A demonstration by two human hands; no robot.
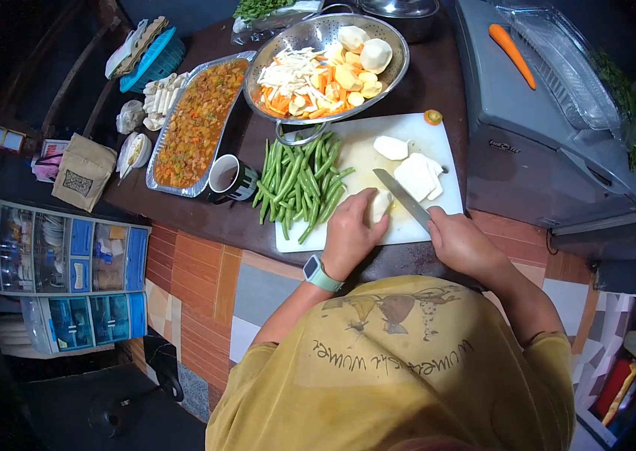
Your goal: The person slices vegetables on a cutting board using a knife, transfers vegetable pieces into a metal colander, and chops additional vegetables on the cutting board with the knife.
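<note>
My right hand [464, 244] grips a kitchen knife [402, 197], its blade slanting up and left over the white cutting board [449, 143]. Under the fingers of my left hand [352, 233], a pale piece of root vegetable [380, 206] is held against the board, just left of the blade. Beyond the knife lie white slabs of the vegetable [417, 179] and a separate trimmed white piece [391, 147]. A heap of green beans [299, 177] covers the board's left side. An orange carrot end [432, 117] sits at the far right corner.
Behind the board stands a metal colander [401, 83] of cut vegetables. To its left are a foil tray [154, 180] of stew and a dark mug [239, 184]. A grey cooler-like box [510, 120] on the right bears a carrot [512, 56] and a clear plastic tray [558, 75].
</note>
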